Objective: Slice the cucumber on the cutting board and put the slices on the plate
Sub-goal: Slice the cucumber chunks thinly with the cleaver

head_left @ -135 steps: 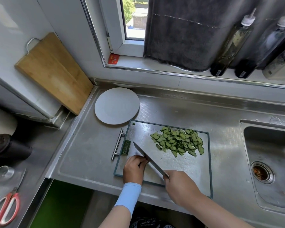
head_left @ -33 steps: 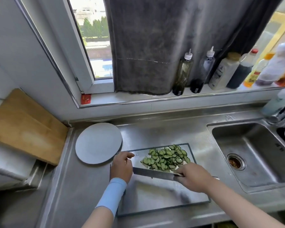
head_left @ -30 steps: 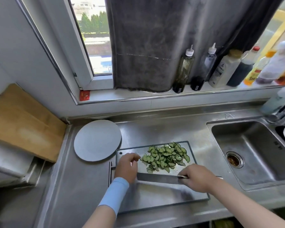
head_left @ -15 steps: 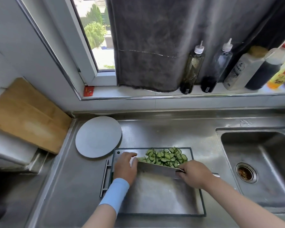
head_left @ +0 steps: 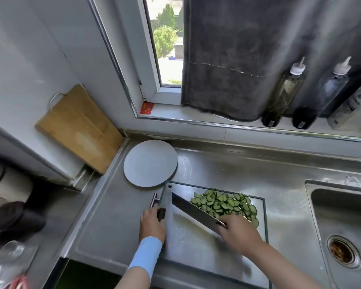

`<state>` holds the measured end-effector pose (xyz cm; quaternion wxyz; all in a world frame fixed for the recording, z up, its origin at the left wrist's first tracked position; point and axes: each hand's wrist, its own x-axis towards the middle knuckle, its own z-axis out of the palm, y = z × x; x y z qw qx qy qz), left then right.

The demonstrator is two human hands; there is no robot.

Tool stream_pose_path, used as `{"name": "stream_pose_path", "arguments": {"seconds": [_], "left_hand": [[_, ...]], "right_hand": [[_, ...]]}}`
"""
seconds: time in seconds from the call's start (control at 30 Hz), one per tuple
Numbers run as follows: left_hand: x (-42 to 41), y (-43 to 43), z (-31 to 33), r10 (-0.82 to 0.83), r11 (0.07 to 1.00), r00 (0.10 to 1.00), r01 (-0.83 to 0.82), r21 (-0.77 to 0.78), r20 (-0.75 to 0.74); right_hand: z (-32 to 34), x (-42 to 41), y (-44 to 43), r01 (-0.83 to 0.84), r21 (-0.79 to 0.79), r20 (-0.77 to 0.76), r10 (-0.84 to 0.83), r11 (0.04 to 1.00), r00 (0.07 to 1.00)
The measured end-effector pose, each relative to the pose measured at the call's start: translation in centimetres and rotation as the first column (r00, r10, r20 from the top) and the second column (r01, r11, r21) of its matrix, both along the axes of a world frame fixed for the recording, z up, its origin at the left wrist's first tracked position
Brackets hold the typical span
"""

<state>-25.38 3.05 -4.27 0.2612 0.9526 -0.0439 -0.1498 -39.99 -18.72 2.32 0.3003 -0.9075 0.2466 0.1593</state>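
The handle of the knife [head_left: 194,211] is hidden in the curled fingers of the right hand [head_left: 238,233], its blade angled far-left beside the slices [head_left: 225,204] heaped far right on the board [head_left: 196,247], and a blurred dark stub [head_left: 161,214] is pinched by the left hand [head_left: 152,225].

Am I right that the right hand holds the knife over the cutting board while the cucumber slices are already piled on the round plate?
Not quite. In the head view the right hand does hold the knife over the cutting board, but the cucumber slices are piled on that board, not on the round plate.
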Motion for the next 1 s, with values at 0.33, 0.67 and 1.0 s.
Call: {"name": "stream_pose_path", "arguments": {"seconds": [0.33,0.67,1.0], "left_hand": [[-3.0,-0.1,-0.1,-0.213,0.964,0.977,0.213,-0.159,0.02],[-2.9,0.0,-0.8,-0.349,0.919,0.932,0.361,-0.159,0.1],[-3.6,-1.2,-1.0,-0.406,0.911,0.91,0.41,-0.035,0.081]], "right_hand": [[-0.3,0.7,5.0,0.105,-0.006,-0.014,-0.105,0.994,0.994],[-0.8,0.4,6.9,0.096,0.02,-0.058,-0.094,0.995,0.994],[-1.2,-0.5,7.4,0.042,-0.094,-0.02,-0.044,0.995,0.999]]}}
